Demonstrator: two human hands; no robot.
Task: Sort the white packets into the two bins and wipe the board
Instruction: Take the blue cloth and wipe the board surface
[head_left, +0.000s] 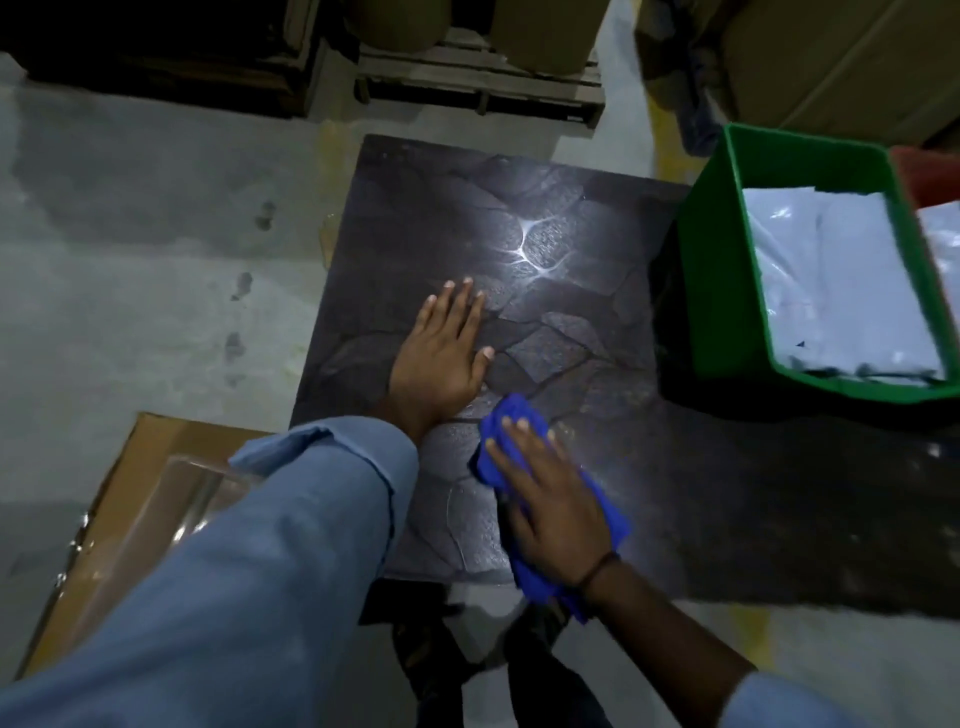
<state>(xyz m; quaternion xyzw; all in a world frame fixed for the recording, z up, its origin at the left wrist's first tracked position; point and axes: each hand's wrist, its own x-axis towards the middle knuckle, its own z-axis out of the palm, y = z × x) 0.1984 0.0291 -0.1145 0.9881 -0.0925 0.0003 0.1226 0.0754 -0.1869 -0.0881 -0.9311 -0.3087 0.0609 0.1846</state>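
A dark board (545, 322) with a stone pattern lies on the floor in front of me. My left hand (447, 348) rests flat on it with straight fingers. Just nearer, my right hand (550, 499) presses a blue cloth (511, 415) onto the board's near part, fingers straight on top of the cloth. At the right a green bin (727, 249) stands on the board's right side and holds several white packets (841, 280). Behind it shows the corner of a red bin (930, 171) with another white packet (943, 234) at the frame's edge.
A cardboard box (130, 519) with clear plastic on it lies at the lower left. A wooden pallet (478, 78) with sacks stands at the back, with cardboard boxes (831, 62) at the upper right. Grey concrete floor (156, 260) stretches to the left.
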